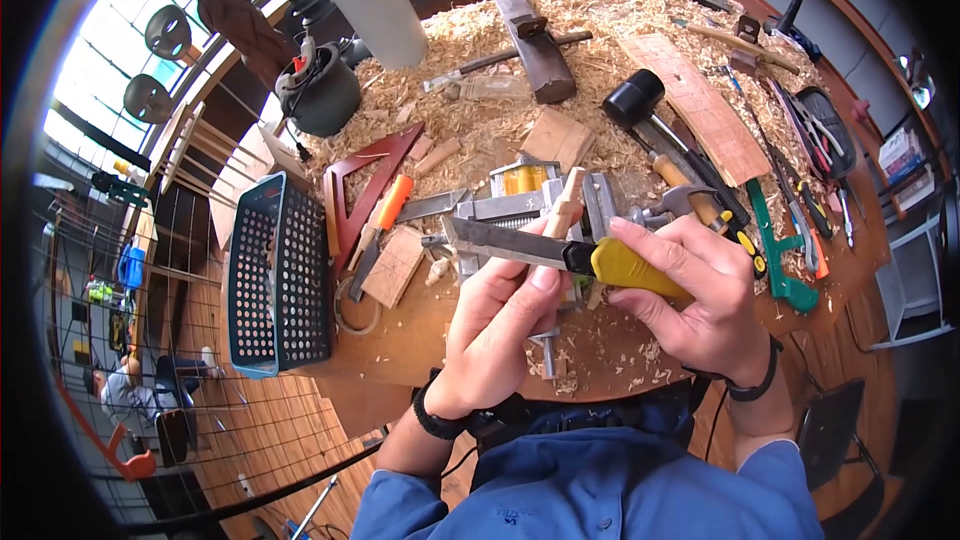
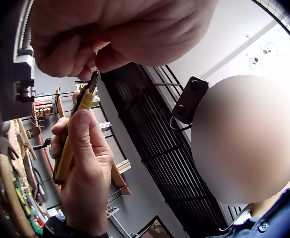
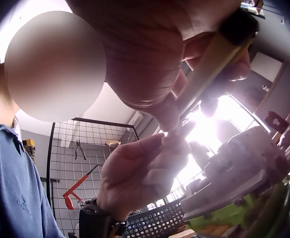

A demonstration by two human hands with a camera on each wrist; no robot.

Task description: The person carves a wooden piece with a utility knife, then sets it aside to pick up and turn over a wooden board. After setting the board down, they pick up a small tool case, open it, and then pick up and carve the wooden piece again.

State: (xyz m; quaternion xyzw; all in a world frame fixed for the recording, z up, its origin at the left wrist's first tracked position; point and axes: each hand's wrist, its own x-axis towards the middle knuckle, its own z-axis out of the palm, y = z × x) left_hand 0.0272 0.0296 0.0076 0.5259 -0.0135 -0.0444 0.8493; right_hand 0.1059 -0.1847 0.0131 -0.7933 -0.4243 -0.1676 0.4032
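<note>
In the head view my left hand [image 1: 492, 332] grips a small carved wooden stick [image 1: 567, 202], its pale tip pointing up and away. My right hand [image 1: 703, 288] holds a yellow utility knife [image 1: 635, 270] by its handle. The knife's long blade [image 1: 505, 243] extends leftward across the stick, close over the left fingers, with the left thumb right at it. From the left wrist, the right hand [image 2: 88, 158] shows wrapped around the knife handle [image 2: 68, 148]. The right wrist view shows the left hand [image 3: 140, 171] below the knife, against bright window light. A metal vise [image 1: 600, 202] sits beneath both hands.
Wood shavings [image 1: 460, 140] cover the table's far part. A perforated basket [image 1: 280, 280], a red triangle square [image 1: 385, 165] and an orange-handled saw [image 1: 393, 202] lie left. A black mallet [image 1: 634, 98], green-handled tool [image 1: 790, 290] and pliers [image 1: 825, 135] are at right.
</note>
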